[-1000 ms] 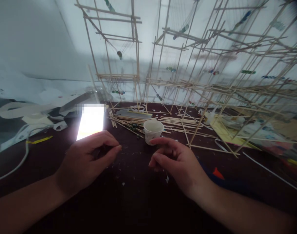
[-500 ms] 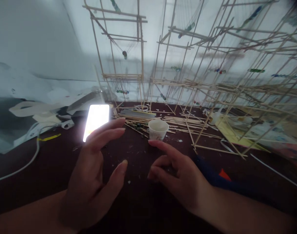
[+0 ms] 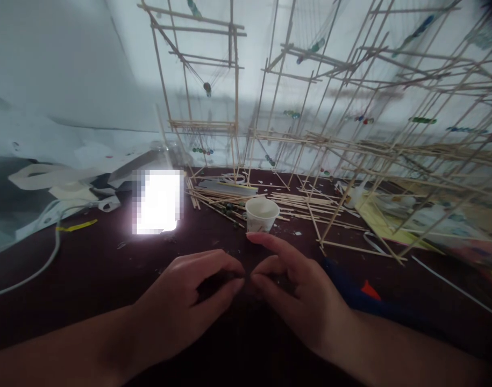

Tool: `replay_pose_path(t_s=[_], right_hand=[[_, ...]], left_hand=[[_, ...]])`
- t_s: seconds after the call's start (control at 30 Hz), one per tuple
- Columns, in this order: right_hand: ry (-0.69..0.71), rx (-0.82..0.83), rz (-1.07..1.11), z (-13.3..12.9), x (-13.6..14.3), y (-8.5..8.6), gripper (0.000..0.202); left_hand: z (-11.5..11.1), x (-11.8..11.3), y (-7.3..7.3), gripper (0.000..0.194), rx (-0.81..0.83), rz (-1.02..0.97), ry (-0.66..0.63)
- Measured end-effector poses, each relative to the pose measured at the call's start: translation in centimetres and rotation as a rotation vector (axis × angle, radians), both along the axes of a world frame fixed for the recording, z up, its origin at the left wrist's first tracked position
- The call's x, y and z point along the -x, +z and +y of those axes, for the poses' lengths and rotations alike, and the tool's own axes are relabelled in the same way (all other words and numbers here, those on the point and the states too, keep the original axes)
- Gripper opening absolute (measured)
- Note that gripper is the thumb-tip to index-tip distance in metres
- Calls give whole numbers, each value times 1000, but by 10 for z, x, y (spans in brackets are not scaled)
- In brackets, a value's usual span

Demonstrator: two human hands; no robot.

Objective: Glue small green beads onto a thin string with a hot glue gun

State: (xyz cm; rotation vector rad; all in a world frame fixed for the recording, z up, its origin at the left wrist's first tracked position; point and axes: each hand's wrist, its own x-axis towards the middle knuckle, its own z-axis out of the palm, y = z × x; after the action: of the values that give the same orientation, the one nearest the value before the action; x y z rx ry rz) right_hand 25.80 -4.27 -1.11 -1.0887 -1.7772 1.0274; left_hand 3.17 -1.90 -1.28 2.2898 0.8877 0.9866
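Note:
My left hand (image 3: 201,290) is low over the dark table, its thumb and fingertips brought together in a pinch. Whatever may be between those tips is too small to make out. Just to its right, my right hand (image 3: 294,290) pinches thumb against a bent finger while its index finger points out; anything held there is hidden too. The two pinches almost meet. Behind the right index fingertip stands a small white paper cup (image 3: 262,214), upright. Dark beads (image 3: 229,206) lie left of the cup by thin wooden sticks (image 3: 306,201).
Stick frames (image 3: 235,80) with hanging bead strings rise at the back and right. A glowing phone (image 3: 159,201) stands on the left beside a white cable (image 3: 54,252). Yellow paper (image 3: 378,226), a white glue bottle (image 3: 356,194) and a red-and-blue object (image 3: 370,290) are at right.
My left hand has moved right and down from in front of the phone, closing from spread fingers to a pinch beside the right hand. The right hand has barely moved.

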Motion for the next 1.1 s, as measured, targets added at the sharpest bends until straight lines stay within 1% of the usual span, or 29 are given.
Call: replay_pose_path(t_s=[0.1,0.2,0.3,0.43,0.57,0.67,0.73,0.8,0.83,0.87,0.9,0.97,1.0,1.1], right_hand=[[18,-7,7,0,0,-1,59],[22,-22,-14,0,0,-1,58],[16,-41,-46,0,0,0,58],[52,-69,-79,-1,0,2,56],[70,-69,-109,-4,-2,13,51],[2,-135,-169,-3,-10,30,39],[-76,-255,-287,3,-16,45,30],[-165,-418,-442,15,-19,63,24],[-168,-473,-535,23,-19,71,24],[-170,-493,-639,32,-18,79,26],[-172,-465,-755,41,-15,87,29],[-120,-316,-1009,60,-8,97,41],[-87,-266,-1062,68,-4,101,41],[42,-136,-1176,87,6,104,22]], left_hand=[[1,3,-4,13,-84,14,-29],[2,4,-5,14,-116,0,-29],[3,4,-4,14,-166,-6,-25],[0,4,-1,15,-199,-1,-58],[-1,6,-1,15,-232,-53,-48],[1,11,-1,13,-254,-62,-15],[4,14,-1,11,-263,-67,-8],[6,17,-1,11,-277,-62,-9],[8,18,-1,12,-282,-52,-13],[9,18,-2,12,-287,-43,-18],[9,18,-3,12,-292,-35,-23],[10,17,-5,13,-303,-26,-36],[11,17,-6,14,-308,-25,-43],[11,17,-9,17,-331,-28,-71]])
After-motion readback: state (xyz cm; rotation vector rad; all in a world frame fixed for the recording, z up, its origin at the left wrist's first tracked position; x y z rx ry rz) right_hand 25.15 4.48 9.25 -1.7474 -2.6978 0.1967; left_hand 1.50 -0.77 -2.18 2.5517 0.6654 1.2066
